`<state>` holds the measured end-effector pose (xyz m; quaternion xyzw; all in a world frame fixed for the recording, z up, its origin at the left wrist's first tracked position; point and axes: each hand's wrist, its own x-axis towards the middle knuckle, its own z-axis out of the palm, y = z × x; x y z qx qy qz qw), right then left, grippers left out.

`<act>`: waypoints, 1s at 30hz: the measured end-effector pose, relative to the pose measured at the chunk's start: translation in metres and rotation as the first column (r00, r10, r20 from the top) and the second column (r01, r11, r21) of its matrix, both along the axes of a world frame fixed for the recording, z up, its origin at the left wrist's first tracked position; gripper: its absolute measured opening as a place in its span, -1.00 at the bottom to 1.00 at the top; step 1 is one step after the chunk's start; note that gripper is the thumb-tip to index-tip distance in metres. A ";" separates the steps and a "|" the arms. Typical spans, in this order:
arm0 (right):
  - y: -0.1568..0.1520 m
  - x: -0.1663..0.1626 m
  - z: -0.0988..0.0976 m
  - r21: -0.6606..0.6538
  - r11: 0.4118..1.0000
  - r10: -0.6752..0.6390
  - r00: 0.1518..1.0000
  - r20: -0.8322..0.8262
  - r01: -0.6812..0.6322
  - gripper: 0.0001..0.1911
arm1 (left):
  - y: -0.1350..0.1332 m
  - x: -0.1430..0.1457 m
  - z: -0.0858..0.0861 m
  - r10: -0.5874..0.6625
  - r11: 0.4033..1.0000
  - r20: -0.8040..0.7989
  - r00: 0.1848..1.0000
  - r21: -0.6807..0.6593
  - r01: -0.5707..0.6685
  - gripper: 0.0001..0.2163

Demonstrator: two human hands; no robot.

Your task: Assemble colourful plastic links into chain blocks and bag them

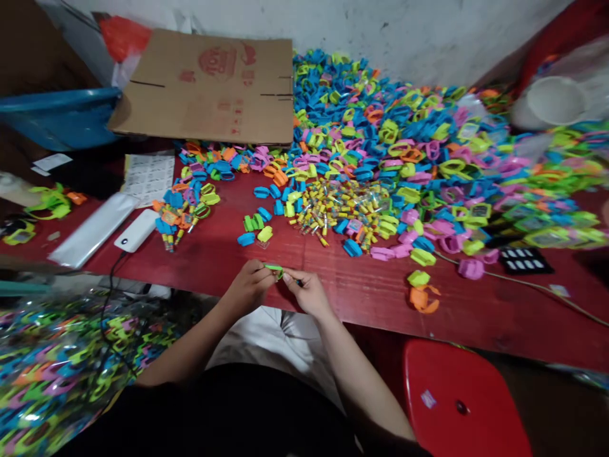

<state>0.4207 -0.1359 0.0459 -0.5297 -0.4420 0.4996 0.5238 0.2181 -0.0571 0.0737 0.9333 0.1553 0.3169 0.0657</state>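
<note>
My left hand (pixel 251 284) is closed on a green toy watch (pixel 274 268) at the table's front edge. Thumb and fingers of my right hand (pixel 308 293) pinch at the watch's right side; a tiny bluish bit shows by these fingers, too small to name. Just beyond my hands lie green toy watches (pixel 254 222), a blue one (pixel 246 239) and a yellow one (pixel 265 234). Further back is a heap of small yellow-and-clear tubes (pixel 328 206) with red tips. A small cluster of toy watches and tubes (pixel 178 212) sits to the left.
A large pile of colourful toy watches (pixel 371 120) covers the back and right of the red table (pixel 328 279). Left stand a cardboard box (pixel 209 89), a blue basin (pixel 61 117), plastic bags (pixel 95 228) and a white corded device (pixel 136 231). A red stool (pixel 461 393) is at right.
</note>
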 end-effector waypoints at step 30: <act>0.025 0.070 -0.064 0.221 0.924 -0.364 0.541 0.758 0.313 -0.57 | 0.079 -0.032 -0.020 0.672 0.460 -0.427 0.605 -0.399 -0.793 -0.82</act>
